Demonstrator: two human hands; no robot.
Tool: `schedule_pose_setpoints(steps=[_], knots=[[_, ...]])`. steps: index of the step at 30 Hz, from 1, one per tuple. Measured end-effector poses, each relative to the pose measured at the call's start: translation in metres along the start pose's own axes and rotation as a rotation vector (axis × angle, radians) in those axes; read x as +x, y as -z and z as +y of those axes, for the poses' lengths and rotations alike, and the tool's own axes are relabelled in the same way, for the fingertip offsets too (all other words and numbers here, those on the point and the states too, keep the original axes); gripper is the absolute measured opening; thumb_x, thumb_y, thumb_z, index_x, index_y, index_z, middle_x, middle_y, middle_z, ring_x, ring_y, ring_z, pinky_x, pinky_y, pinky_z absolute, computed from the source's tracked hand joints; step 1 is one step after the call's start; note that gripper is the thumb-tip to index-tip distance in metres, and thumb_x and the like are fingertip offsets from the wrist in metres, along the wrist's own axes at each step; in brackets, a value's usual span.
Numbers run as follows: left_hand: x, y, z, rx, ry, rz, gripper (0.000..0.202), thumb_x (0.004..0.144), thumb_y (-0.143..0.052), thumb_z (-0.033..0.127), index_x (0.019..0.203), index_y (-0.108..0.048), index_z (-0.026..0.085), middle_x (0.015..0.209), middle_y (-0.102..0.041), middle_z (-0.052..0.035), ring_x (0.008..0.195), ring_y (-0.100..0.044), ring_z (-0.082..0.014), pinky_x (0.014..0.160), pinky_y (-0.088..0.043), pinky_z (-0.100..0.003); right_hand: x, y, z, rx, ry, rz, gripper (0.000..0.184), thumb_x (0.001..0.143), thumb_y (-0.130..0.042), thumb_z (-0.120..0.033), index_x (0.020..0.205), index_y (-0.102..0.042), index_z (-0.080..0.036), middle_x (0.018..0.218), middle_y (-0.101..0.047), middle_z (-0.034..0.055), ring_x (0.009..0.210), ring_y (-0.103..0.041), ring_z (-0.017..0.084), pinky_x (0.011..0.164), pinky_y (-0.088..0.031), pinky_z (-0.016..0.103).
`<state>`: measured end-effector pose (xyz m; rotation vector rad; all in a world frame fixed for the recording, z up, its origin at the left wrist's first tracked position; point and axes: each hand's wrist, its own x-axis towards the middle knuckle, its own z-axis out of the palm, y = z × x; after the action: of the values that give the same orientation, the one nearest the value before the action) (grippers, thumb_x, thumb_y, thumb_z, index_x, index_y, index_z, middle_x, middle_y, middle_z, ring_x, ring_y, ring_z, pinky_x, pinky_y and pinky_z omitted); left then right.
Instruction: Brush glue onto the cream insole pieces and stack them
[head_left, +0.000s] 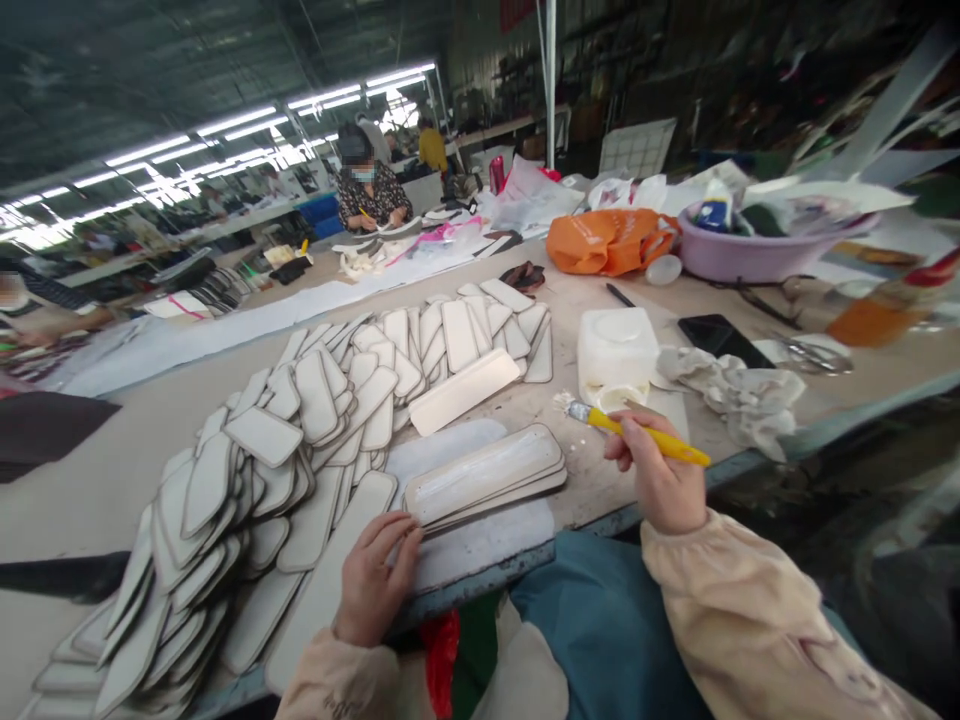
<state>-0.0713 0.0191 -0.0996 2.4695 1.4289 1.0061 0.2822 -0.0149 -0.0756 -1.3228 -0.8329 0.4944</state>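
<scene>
My right hand [664, 480] is closed round the yellow handle of a brush [600, 416]. The brush's white-coated bristles point left, in front of a white plastic jug [616, 345] with a cut opening. My left hand [380, 572] has its fingers together at the left end of a small stack of long pale panels [487, 470] with rounded corners. A wet-looking white streak runs along the top panel. Behind the stack, a single cream panel [465, 392] lies against a large heap of similar pale pieces [319, 395].
Right of the jug lie a crumpled white cloth [739, 390], a black phone [724, 340] and scissors [817, 353]. Farther back are an orange bag [611, 240] and a purple basin [750, 255]. A person [371, 190] works across the table. The table's blue edge [495, 570] runs before me.
</scene>
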Motion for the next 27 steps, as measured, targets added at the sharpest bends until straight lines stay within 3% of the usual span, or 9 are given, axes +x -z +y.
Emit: schedule_pose_setpoints(steps=[3, 6, 9, 12, 15, 18, 24, 27], knots=[[0.035, 0.018, 0.003, 0.005, 0.147, -0.006, 0.021, 0.083, -0.059, 0.036, 0.089, -0.069, 0.019, 0.092, -0.069, -0.005, 0.075, -0.065, -0.0145, 0.066, -0.054, -0.024, 0.004, 0.004, 0.002, 0.078, -0.012, 0.042, 0.025, 0.087, -0.055, -0.042, 0.094, -0.064, -0.019, 0.062, -0.059, -0.0008, 0.049, -0.048, 0.011, 0.046, -0.039, 0.026], [0.091, 0.02, -0.003, 0.147, 0.32, -0.115, 0.029, 0.081, -0.058, 0.044, 0.09, -0.069, 0.019, 0.087, -0.071, -0.0039, 0.076, -0.065, -0.0163, 0.071, -0.052, -0.026, 0.004, 0.004, 0.002, 0.125, -0.003, 0.016, 0.024, 0.088, -0.054, -0.041, 0.094, -0.063, -0.019, 0.062, -0.059, -0.0014, 0.049, -0.048, 0.011, 0.047, -0.039, 0.025], [0.146, 0.002, -0.015, 0.423, 0.362, -0.351, 0.037, 0.082, -0.054, 0.049, 0.1, -0.068, 0.019, 0.093, -0.072, -0.0045, 0.084, -0.066, -0.0185, 0.075, -0.048, -0.028, 0.004, 0.004, 0.002, 0.134, -0.001, -0.007, 0.024, 0.089, -0.053, -0.041, 0.094, -0.063, -0.02, 0.061, -0.058, -0.0016, 0.05, -0.048, 0.011, 0.048, -0.04, 0.025], [0.18, -0.025, -0.025, 0.582, 0.313, -0.498, 0.041, 0.079, -0.056, 0.052, 0.103, -0.067, 0.02, 0.1, -0.072, -0.0069, 0.094, -0.064, -0.023, 0.075, -0.046, -0.029, 0.004, 0.007, 0.004, 0.105, -0.002, -0.007, 0.025, 0.09, -0.052, -0.042, 0.095, -0.063, -0.02, 0.061, -0.059, -0.0014, 0.05, -0.049, 0.011, 0.049, -0.041, 0.026], [0.192, -0.045, -0.031, 0.623, 0.246, -0.54, 0.035, 0.076, -0.06, 0.046, 0.097, -0.068, 0.02, 0.103, -0.07, -0.0091, 0.096, -0.063, -0.0252, 0.075, -0.044, -0.03, 0.006, 0.011, 0.006, 0.089, -0.003, -0.01, 0.027, 0.09, -0.051, -0.044, 0.095, -0.062, -0.02, 0.061, -0.059, -0.0014, 0.051, -0.05, 0.012, 0.05, -0.041, 0.026], [0.194, -0.054, -0.035, 0.661, 0.226, -0.561, 0.03, 0.076, -0.06, 0.043, 0.093, -0.068, 0.019, 0.099, -0.071, -0.0092, 0.093, -0.064, -0.0252, 0.073, -0.044, -0.03, 0.008, 0.013, 0.008, 0.073, -0.004, -0.019, 0.027, 0.09, -0.05, -0.045, 0.093, -0.062, -0.02, 0.061, -0.059, -0.0017, 0.051, -0.05, 0.011, 0.05, -0.041, 0.025], [0.197, -0.048, -0.041, 0.704, 0.222, -0.557, 0.024, 0.081, -0.054, 0.041, 0.09, -0.067, 0.023, 0.091, -0.073, -0.0049, 0.086, -0.065, -0.0214, 0.067, -0.043, -0.027, 0.01, 0.014, 0.005, 0.058, -0.006, -0.032, 0.028, 0.09, -0.049, -0.046, 0.093, -0.061, -0.02, 0.06, -0.058, -0.0022, 0.051, -0.051, 0.012, 0.052, -0.043, 0.025], [0.197, -0.044, -0.039, 0.728, 0.193, -0.564, 0.025, 0.082, -0.052, 0.042, 0.086, -0.068, 0.023, 0.09, -0.072, -0.0071, 0.083, -0.065, -0.0237, 0.064, -0.042, -0.029, 0.009, 0.014, 0.003, 0.05, 0.0, -0.031, 0.029, 0.09, -0.049, -0.046, 0.093, -0.061, -0.02, 0.061, -0.058, -0.002, 0.051, -0.051, 0.012, 0.052, -0.043, 0.026]])
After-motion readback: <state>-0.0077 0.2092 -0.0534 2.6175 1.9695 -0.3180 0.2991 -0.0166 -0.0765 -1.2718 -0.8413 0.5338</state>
